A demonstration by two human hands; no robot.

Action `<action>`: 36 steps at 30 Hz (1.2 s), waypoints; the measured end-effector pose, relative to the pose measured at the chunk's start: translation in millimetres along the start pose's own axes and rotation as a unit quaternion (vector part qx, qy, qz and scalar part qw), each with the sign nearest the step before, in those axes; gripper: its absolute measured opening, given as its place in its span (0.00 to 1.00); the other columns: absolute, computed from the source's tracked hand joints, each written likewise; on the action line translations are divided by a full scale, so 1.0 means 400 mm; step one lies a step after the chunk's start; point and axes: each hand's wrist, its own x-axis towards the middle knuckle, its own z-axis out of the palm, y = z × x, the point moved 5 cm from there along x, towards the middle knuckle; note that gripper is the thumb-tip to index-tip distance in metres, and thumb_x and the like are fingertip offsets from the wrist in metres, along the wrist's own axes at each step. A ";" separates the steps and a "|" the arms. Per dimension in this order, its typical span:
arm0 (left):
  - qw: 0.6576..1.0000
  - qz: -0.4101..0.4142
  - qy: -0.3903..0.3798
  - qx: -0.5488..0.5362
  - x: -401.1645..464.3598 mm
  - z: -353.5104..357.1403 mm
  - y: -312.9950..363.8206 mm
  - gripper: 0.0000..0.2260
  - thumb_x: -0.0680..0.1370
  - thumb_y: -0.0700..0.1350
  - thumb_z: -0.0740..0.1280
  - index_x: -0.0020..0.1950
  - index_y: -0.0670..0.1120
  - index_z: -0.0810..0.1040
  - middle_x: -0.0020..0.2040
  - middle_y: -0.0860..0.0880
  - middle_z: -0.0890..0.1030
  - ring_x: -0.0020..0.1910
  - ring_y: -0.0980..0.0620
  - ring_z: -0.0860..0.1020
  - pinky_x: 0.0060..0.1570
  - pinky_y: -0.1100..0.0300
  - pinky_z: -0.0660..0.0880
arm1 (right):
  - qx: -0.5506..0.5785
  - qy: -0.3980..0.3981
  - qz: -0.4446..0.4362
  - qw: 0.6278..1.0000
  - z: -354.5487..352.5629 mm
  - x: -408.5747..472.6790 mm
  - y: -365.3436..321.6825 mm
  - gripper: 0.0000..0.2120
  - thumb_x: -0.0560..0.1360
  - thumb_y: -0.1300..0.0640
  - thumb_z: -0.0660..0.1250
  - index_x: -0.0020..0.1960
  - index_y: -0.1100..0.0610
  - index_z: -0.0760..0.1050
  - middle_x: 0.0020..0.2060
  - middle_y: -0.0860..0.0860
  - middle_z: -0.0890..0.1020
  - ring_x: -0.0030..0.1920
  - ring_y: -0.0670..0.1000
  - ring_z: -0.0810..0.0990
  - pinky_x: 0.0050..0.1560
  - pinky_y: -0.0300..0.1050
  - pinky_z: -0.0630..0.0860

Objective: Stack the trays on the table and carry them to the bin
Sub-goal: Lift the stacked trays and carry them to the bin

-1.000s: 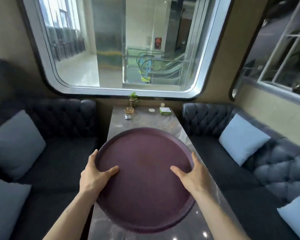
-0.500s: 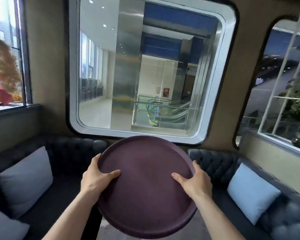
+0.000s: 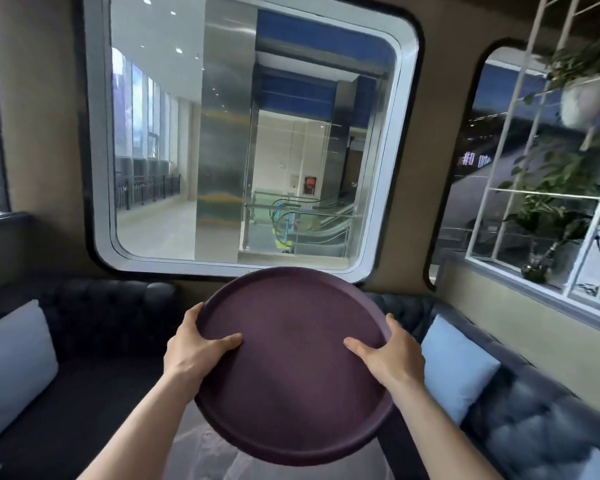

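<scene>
Now lifted clear of grey marble table: round dark-purple plastic tray, left hand and right hand clamped on opposite rims; view risen, carry to bin likely starting.

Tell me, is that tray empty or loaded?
Empty. The tray's purple inside is bare; only the thumbs of the left hand and right hand rest on it.

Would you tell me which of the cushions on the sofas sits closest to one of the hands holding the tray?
The pale blue cushion on the right sofa, just beside the right hand; the grey cushion on the left sofa lies well away from the left hand.
</scene>
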 end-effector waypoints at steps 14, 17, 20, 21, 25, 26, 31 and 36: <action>0.985 0.032 -0.165 0.033 -0.233 0.497 0.070 0.43 0.61 0.52 0.82 0.73 0.57 0.68 0.65 0.49 0.79 0.62 0.44 0.77 0.62 0.46 0.75 | -0.023 0.114 0.135 0.984 -0.395 -0.080 0.393 0.51 0.61 0.37 0.78 0.76 0.51 0.61 0.70 0.53 0.73 0.69 0.58 0.72 0.65 0.54 0.73; 0.974 0.046 -0.221 0.038 -0.294 0.608 0.086 0.42 0.63 0.52 0.82 0.74 0.56 0.68 0.66 0.49 0.78 0.64 0.43 0.77 0.62 0.47 0.74 | -0.029 0.150 0.183 0.971 -0.479 -0.142 0.471 0.51 0.61 0.36 0.77 0.77 0.50 0.59 0.71 0.54 0.72 0.70 0.58 0.71 0.65 0.55 0.72; 0.955 0.057 -0.289 0.030 -0.364 0.714 0.097 0.44 0.62 0.51 0.82 0.75 0.55 0.67 0.67 0.50 0.78 0.63 0.44 0.77 0.62 0.48 0.75 | -0.044 0.194 0.228 0.953 -0.563 -0.218 0.537 0.54 0.59 0.34 0.77 0.78 0.49 0.58 0.72 0.54 0.71 0.71 0.58 0.70 0.67 0.56 0.72; 0.949 0.060 -0.310 0.025 -0.390 0.745 0.099 0.44 0.61 0.52 0.82 0.75 0.56 0.67 0.66 0.50 0.78 0.63 0.45 0.77 0.62 0.48 0.75 | -0.046 0.211 0.240 0.946 -0.592 -0.248 0.547 0.54 0.59 0.34 0.77 0.78 0.49 0.58 0.72 0.54 0.72 0.71 0.58 0.70 0.67 0.55 0.72; 0.910 0.070 -0.409 0.019 -0.504 0.856 0.112 0.44 0.61 0.55 0.81 0.74 0.59 0.67 0.65 0.49 0.78 0.64 0.44 0.76 0.64 0.45 0.74 | -0.065 0.283 0.293 0.911 -0.696 -0.387 0.582 0.51 0.62 0.38 0.78 0.78 0.51 0.60 0.71 0.54 0.72 0.71 0.57 0.71 0.68 0.51 0.69; 0.898 0.072 -0.434 0.013 -0.539 0.879 0.117 0.44 0.62 0.54 0.81 0.74 0.59 0.67 0.66 0.49 0.78 0.64 0.44 0.76 0.64 0.45 0.74 | -0.072 0.300 0.307 0.900 -0.720 -0.428 0.587 0.51 0.62 0.39 0.78 0.78 0.52 0.59 0.72 0.54 0.72 0.71 0.57 0.70 0.68 0.51 0.69; 0.833 0.089 -0.546 0.005 -0.735 0.974 0.134 0.43 0.65 0.52 0.81 0.76 0.55 0.66 0.68 0.47 0.76 0.66 0.42 0.75 0.65 0.47 0.73 | -0.122 0.372 0.380 0.838 -0.810 -0.645 0.603 0.52 0.61 0.36 0.77 0.78 0.51 0.60 0.69 0.55 0.74 0.70 0.58 0.71 0.67 0.54 0.70; 0.755 0.118 -0.645 0.006 -0.993 1.020 0.128 0.43 0.62 0.53 0.81 0.75 0.56 0.68 0.65 0.49 0.78 0.63 0.42 0.76 0.63 0.45 0.74 | -0.176 0.450 0.457 0.746 -0.886 -0.923 0.596 0.45 0.60 0.36 0.77 0.73 0.47 0.66 0.62 0.54 0.80 0.64 0.59 0.77 0.60 0.52 0.75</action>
